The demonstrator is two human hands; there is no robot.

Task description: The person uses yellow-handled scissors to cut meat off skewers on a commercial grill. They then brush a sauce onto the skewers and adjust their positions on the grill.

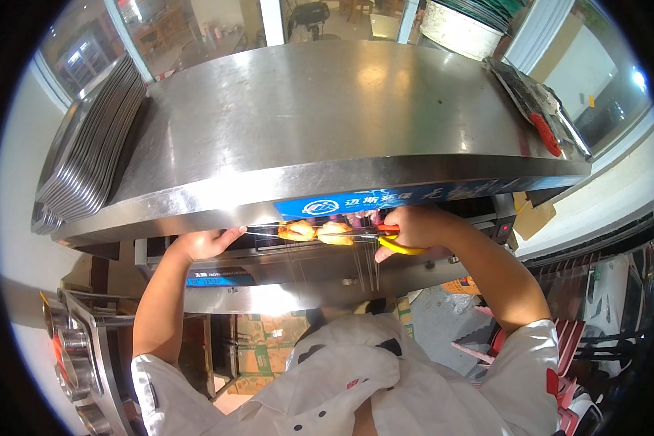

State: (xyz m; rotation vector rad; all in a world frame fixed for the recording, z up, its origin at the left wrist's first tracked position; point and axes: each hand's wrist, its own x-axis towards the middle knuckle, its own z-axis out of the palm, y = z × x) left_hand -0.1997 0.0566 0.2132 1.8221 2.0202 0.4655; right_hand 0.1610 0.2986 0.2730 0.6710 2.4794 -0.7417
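Note:
My left hand (207, 244) pinches the ends of thin metal skewers that run to the right. Two browned pieces of meat, which look like chicken wings (316, 232), are threaded side by side on them. At their right, my right hand (409, 231) holds scissors (400, 246) with yellow and red handles; the blades are hard to make out against the skewers. Several more skewers (368, 267) with raw-looking meat lie under my right hand, their ends sticking out over the front of the grill (305, 260). My right fingers partly hide the handles.
A steel hood (305, 120) with a blue sign overhangs the grill. Stacked metal trays (90, 158) stand at its left end; a dark tray (518, 92) with red-handled tongs (545, 133) lies at its right. A side rack (101, 349) with steel pots stands at lower left.

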